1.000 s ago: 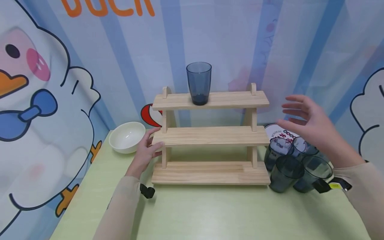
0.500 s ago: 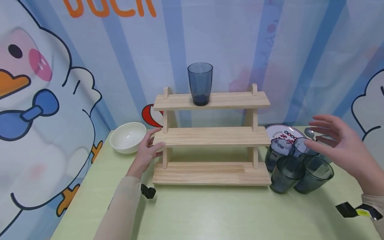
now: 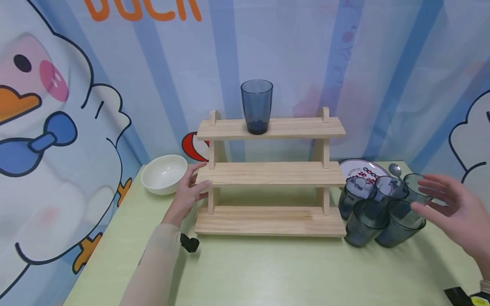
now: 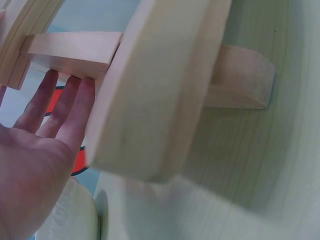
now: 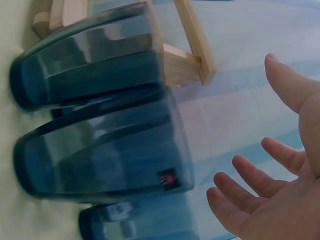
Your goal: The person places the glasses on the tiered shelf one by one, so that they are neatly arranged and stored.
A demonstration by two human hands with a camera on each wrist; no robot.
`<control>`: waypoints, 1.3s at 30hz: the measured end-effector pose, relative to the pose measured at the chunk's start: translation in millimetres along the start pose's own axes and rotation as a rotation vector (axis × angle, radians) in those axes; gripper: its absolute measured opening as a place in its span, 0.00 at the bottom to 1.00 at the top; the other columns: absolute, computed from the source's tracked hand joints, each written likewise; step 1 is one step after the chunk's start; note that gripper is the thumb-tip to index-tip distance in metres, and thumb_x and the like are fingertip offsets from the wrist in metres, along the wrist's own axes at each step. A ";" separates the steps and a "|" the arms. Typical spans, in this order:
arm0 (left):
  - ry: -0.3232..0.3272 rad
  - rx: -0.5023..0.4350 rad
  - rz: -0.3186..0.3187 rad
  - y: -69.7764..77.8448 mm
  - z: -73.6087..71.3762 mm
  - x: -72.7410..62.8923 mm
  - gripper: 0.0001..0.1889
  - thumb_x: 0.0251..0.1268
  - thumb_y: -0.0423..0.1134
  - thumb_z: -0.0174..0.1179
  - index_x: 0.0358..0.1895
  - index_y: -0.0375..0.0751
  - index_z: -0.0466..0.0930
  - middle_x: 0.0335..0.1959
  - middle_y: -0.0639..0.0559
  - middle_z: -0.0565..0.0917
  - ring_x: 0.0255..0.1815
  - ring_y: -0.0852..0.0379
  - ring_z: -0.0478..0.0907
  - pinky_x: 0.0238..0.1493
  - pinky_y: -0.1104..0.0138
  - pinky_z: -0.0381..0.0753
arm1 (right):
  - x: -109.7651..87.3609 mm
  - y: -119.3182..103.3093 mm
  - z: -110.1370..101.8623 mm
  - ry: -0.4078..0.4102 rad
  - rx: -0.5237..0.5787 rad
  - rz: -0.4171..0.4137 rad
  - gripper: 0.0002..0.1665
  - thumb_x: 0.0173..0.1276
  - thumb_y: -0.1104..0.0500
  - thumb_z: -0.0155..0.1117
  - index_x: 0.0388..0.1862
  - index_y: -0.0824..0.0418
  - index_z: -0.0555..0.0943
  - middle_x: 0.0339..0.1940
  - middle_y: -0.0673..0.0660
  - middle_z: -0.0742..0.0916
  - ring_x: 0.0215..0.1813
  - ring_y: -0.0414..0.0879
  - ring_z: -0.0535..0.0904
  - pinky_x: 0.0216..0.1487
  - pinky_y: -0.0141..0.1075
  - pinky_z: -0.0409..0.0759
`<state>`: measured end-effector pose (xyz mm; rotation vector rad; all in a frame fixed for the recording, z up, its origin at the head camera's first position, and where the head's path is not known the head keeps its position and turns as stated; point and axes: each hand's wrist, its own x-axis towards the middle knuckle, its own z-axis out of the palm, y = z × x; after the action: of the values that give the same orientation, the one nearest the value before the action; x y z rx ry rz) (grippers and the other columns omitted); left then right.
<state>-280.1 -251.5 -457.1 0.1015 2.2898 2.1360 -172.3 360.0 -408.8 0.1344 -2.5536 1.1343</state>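
A three-tier wooden display rack (image 3: pixel 268 173) stands mid-table, with a blue-tinted glass tumbler (image 3: pixel 257 107) upright on its top tier. My left hand (image 3: pixel 188 190) grips the left end of the middle tier, thumb at the front edge and index finger toward the back. In the left wrist view, three straight fingers (image 4: pixel 65 107) touch the rack's upright. Right of the rack, several glass tumblers (image 3: pixel 401 226) cluster upright on the table. My right hand (image 3: pixel 453 212) holds nothing. Its fingers are spread and loosely bent beside the far-right tumbler (image 3: pixel 417 187), overlapping it in the head view.
A white bowl (image 3: pixel 163 174) sits left of the rack, near my left hand. Behind the tumblers lie a printed plate (image 3: pixel 360 168) and a metal spoon (image 3: pixel 395 170). A cartoon-printed curtain (image 3: pixel 172 85) hangs along the table's back edge.
My right hand has moved down and to the right, from above the tumbler cluster to its right side. My left hand stays on the rack.
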 end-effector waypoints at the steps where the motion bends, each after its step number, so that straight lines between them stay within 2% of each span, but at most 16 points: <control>1: -0.001 0.001 0.002 0.1 0.2 0.1 0.34 0.75 0.35 0.64 0.80 0.58 0.64 0.75 0.39 0.70 0.67 0.37 0.75 0.63 0.40 0.81 | -2.5 3.2 0.9 -0.004 0.004 0.009 0.46 0.75 0.60 0.69 0.86 0.51 0.58 0.79 0.65 0.71 0.65 0.20 0.65 0.54 0.08 0.65; 5: -0.008 -0.008 0.006 -0.9 0.2 1.0 0.34 0.75 0.35 0.64 0.80 0.59 0.64 0.75 0.39 0.70 0.67 0.37 0.74 0.63 0.40 0.81 | -10.9 13.4 5.6 -0.004 0.011 0.033 0.46 0.76 0.60 0.68 0.86 0.53 0.57 0.77 0.63 0.71 0.64 0.21 0.65 0.54 0.08 0.66; 9: -0.005 -0.008 -0.001 -1.6 -0.3 1.2 0.34 0.75 0.35 0.64 0.80 0.59 0.64 0.75 0.39 0.70 0.67 0.37 0.74 0.63 0.40 0.80 | -18.8 19.7 12.5 -0.040 0.016 0.085 0.47 0.77 0.57 0.67 0.87 0.54 0.54 0.77 0.66 0.70 0.67 0.23 0.66 0.51 0.09 0.68; 12: -0.001 -0.007 -0.001 -1.4 -0.3 1.3 0.34 0.75 0.34 0.63 0.80 0.58 0.64 0.75 0.39 0.70 0.67 0.37 0.74 0.63 0.40 0.80 | -23.9 24.0 20.0 -0.071 0.008 0.143 0.50 0.78 0.53 0.67 0.88 0.52 0.50 0.80 0.73 0.65 0.77 0.38 0.66 0.49 0.09 0.66; 14: 0.000 -0.011 0.000 -1.5 -0.2 1.7 0.34 0.75 0.34 0.63 0.80 0.58 0.64 0.75 0.39 0.70 0.67 0.37 0.74 0.63 0.40 0.81 | -26.6 27.8 25.4 -0.085 0.014 0.178 0.52 0.77 0.51 0.67 0.89 0.50 0.48 0.82 0.74 0.62 0.81 0.47 0.63 0.48 0.10 0.65; 16: 0.003 -0.009 -0.003 -1.8 0.0 2.2 0.35 0.75 0.35 0.64 0.80 0.57 0.64 0.75 0.39 0.70 0.67 0.37 0.74 0.63 0.40 0.81 | -28.5 31.1 30.8 -0.087 0.026 0.203 0.54 0.76 0.51 0.69 0.89 0.51 0.47 0.81 0.76 0.62 0.79 0.47 0.65 0.47 0.11 0.67; 18: 0.005 -0.005 -0.009 -1.8 -0.1 2.1 0.35 0.75 0.35 0.64 0.81 0.57 0.63 0.75 0.39 0.70 0.67 0.37 0.74 0.63 0.40 0.80 | -29.6 34.1 35.0 -0.098 0.037 0.228 0.56 0.74 0.50 0.71 0.89 0.53 0.47 0.81 0.77 0.62 0.71 0.37 0.69 0.45 0.13 0.70; 19: 0.006 -0.005 -0.013 -1.7 -0.1 1.8 0.35 0.75 0.35 0.64 0.81 0.56 0.63 0.75 0.39 0.70 0.68 0.37 0.74 0.63 0.40 0.80 | -29.6 35.1 37.1 -0.106 0.039 0.236 0.56 0.74 0.50 0.72 0.89 0.54 0.48 0.80 0.77 0.62 0.69 0.37 0.70 0.43 0.14 0.71; 21: 0.006 -0.005 -0.013 -1.3 -0.1 1.1 0.36 0.75 0.36 0.64 0.81 0.55 0.62 0.75 0.39 0.70 0.68 0.37 0.74 0.63 0.40 0.80 | -29.3 36.6 40.9 -0.108 0.047 0.240 0.56 0.72 0.50 0.74 0.88 0.58 0.51 0.78 0.78 0.66 0.58 0.29 0.69 0.41 0.14 0.74; 23: 0.006 -0.009 -0.012 -1.4 -0.4 0.9 0.35 0.75 0.36 0.64 0.81 0.56 0.62 0.75 0.39 0.69 0.68 0.37 0.74 0.64 0.40 0.80 | -29.1 37.3 44.6 -0.105 0.057 0.233 0.55 0.71 0.51 0.75 0.86 0.61 0.54 0.75 0.77 0.68 0.54 0.25 0.68 0.40 0.15 0.75; 26: 0.002 -0.020 -0.003 -1.4 -0.3 0.8 0.34 0.75 0.35 0.64 0.80 0.57 0.64 0.75 0.38 0.70 0.67 0.37 0.74 0.64 0.39 0.80 | -29.4 37.9 49.6 -0.083 0.083 0.210 0.54 0.69 0.54 0.77 0.85 0.61 0.57 0.70 0.76 0.70 0.50 0.19 0.66 0.41 0.15 0.76; 30: -0.002 -0.030 0.002 -2.4 0.2 1.3 0.34 0.75 0.34 0.63 0.79 0.58 0.65 0.74 0.38 0.70 0.66 0.38 0.75 0.64 0.39 0.80 | -31.5 39.0 53.4 -0.046 0.102 0.201 0.53 0.68 0.56 0.78 0.84 0.57 0.59 0.68 0.74 0.71 0.49 0.20 0.68 0.42 0.15 0.77; 33: -0.004 -0.035 0.004 -2.7 0.6 1.7 0.34 0.75 0.33 0.63 0.80 0.57 0.64 0.74 0.38 0.70 0.66 0.38 0.75 0.64 0.39 0.80 | -33.1 39.5 54.6 -0.019 0.112 0.202 0.52 0.67 0.57 0.78 0.84 0.54 0.60 0.66 0.67 0.74 0.50 0.21 0.69 0.43 0.14 0.77; 39: 0.002 -0.016 -0.003 -2.2 -0.3 1.3 0.35 0.76 0.34 0.63 0.81 0.55 0.62 0.75 0.38 0.70 0.67 0.37 0.75 0.64 0.40 0.80 | -34.6 39.1 55.5 0.009 0.144 0.195 0.52 0.67 0.59 0.78 0.84 0.51 0.60 0.62 0.46 0.77 0.50 0.21 0.71 0.45 0.13 0.76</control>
<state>-281.6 -251.9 -459.2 0.0957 2.2727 2.1538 -163.6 343.9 -482.7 -0.0862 -2.5195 1.3874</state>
